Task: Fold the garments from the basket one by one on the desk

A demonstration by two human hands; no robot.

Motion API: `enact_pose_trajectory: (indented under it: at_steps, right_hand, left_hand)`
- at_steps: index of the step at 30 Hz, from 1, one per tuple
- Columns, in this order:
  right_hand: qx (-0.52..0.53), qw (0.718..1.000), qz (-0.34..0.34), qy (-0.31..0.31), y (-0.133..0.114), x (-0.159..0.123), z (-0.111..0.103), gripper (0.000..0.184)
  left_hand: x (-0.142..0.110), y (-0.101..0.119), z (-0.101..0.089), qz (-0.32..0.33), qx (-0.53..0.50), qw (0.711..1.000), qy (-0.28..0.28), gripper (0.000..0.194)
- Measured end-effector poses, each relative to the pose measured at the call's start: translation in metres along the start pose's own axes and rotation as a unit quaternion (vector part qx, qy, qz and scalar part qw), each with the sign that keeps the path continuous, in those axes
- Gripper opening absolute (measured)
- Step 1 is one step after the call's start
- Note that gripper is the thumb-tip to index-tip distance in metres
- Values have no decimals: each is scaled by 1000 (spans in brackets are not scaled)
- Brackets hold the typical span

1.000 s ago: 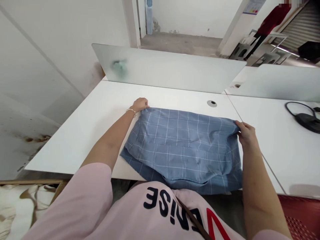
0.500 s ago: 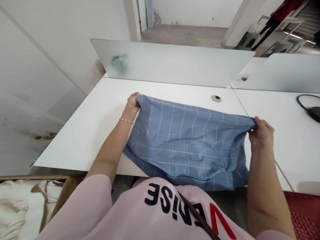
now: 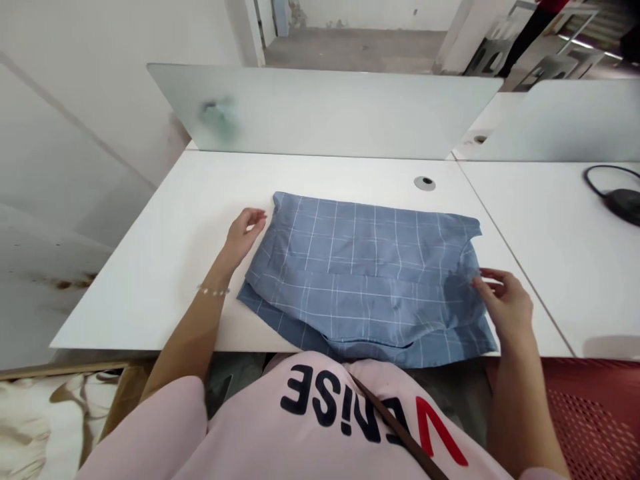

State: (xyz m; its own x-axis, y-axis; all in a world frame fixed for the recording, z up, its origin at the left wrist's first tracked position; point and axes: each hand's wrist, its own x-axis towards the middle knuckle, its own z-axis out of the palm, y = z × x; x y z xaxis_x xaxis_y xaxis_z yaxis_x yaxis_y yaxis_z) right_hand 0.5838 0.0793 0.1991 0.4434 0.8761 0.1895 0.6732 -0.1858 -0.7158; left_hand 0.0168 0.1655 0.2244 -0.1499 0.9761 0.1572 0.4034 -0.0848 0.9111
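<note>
A folded piece of blue cloth (image 3: 360, 260) with a white windowpane check lies spread over the white desk, its lower layers reaching the front edge by my body. Its kind of garment, if any, cannot be made out. My left hand (image 3: 244, 232) hovers just off the cloth's upper left side, fingers curved and apart, holding nothing. At the right side my right hand (image 3: 505, 300) has its thumb and fingertips against the cloth's edge, with the fingers spread and no clear grip.
A frosted glass divider (image 3: 320, 113) runs along the desk's back. A round cable hole (image 3: 425, 183) sits behind the cloth. On the adjoining desk (image 3: 555, 233) lies a black object with a cable (image 3: 623, 203). A red perforated chair (image 3: 590, 413) stands at lower right, a box with pale cloth (image 3: 35, 413) at lower left.
Both hands have let go of the cloth's upper corners. The cloth now lies flatter. My left hand moved out left and down; my right hand slid down the right side.
</note>
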Motion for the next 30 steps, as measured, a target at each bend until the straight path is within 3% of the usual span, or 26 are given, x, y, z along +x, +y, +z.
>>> enact_pose_trajectory:
  at_steps: [3, 5, 7, 10, 12, 15, 22, 30]
  right_hand:
    - [-57, 998, 9, 11, 11, -48, -7, 45]
    - [-84, 996, 15, 22, 15, -68, -7, 44]
    - [-96, 995, 26, 13, 16, -76, -5, 46]
    - [-112, 993, 36, 15, 13, -72, -2, 51]
    - [-124, 991, 33, 40, 7, -66, 0, 53]
    - [-145, 987, 27, 63, -4, -58, 5, 54]
    - [-168, 985, 9, 41, -27, -51, 16, 62]
    - [-201, 979, -32, 14, -22, -64, 18, 74]
  left_hand:
    - [-59, 10, -11, 18, 144, 989, -34, 28]
    - [-94, 12, -12, 7, 185, 982, -44, 25]
    - [-121, 9, -9, 7, 216, 975, -49, 24]
    - [-144, 0, -4, 0, 288, 958, -11, 35]
    - [-149, -3, -2, -21, 302, 953, 26, 46]
    - [-147, -1, 1, -55, 223, 972, 52, 55]
    - [-138, 0, 17, -116, 24, 992, 50, 57]
    - [-142, -8, 30, -116, -32, 991, 52, 54]
